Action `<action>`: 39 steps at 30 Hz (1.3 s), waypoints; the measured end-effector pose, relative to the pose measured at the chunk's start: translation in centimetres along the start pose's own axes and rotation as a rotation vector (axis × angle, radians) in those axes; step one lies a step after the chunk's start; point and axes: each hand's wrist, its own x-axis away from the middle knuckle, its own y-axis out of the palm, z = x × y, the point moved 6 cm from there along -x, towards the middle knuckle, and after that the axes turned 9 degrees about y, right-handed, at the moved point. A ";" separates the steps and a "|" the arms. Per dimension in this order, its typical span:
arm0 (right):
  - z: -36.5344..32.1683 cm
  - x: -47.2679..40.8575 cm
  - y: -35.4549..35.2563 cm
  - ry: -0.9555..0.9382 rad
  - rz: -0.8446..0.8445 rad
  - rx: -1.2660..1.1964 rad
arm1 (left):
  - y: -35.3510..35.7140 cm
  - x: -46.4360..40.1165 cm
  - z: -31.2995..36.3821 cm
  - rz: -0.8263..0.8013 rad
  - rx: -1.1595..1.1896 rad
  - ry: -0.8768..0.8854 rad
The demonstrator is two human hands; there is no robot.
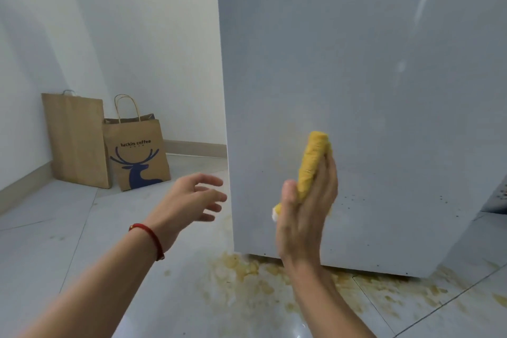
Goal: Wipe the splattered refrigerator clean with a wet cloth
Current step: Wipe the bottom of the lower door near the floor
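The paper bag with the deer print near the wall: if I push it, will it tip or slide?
The deer-print bag stands upright with its top open and looks thin, so it is probably light and would likely slide on the smooth tile floor. Pushed near the top, it may crumple or tip. What is inside cannot be seen.

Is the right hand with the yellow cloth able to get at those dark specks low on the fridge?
Probably yes. The right hand holds the yellow cloth at the refrigerator panel, and the dark specks lie just beside it with nothing between.

R hand (306,208) w/ yellow cloth (312,164) flat against splattered fridge (356,77); L hand (192,197) open, free.
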 end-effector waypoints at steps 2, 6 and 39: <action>1.7 -2.4 4.2 -0.179 -0.088 0.406 | -0.3 0.3 -1.3 0.006 -0.006 -0.053; 5.6 -4.3 10.3 -0.392 -0.071 0.859 | -0.8 0.1 -1.6 0.144 0.023 -0.051; 15.8 -12.6 -11.3 -0.482 0.125 0.840 | 9.3 -5.5 -0.6 0.575 0.099 -0.207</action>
